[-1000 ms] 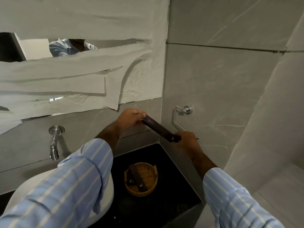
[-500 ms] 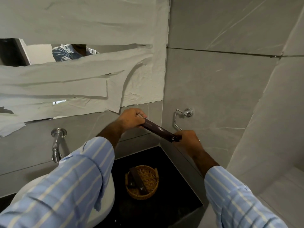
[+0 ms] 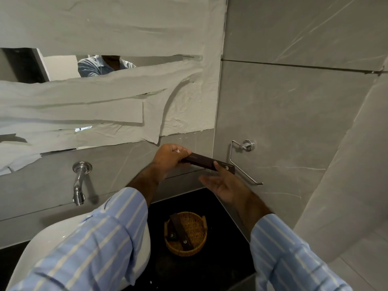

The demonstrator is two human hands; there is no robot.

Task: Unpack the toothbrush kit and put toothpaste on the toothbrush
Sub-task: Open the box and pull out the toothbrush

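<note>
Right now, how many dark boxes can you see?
3. One box is held up by the left hand. Two more lie in the basket; others may hide beneath.

Dark brown box (image 3: 206,162); golden-tan woven basket (image 3: 194,246); black counter (image 3: 226,255); blue white-striped sleeves (image 3: 94,244); grey walls (image 3: 294,112).

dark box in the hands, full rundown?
The dark brown box is long, slim and rectangular, cardboard by its look, with a small pale logo near its right end. It is held in the air above the black counter, tilted down to the right. The left hand grips its left end; the right hand is open beneath, fingertips touching it.
</note>
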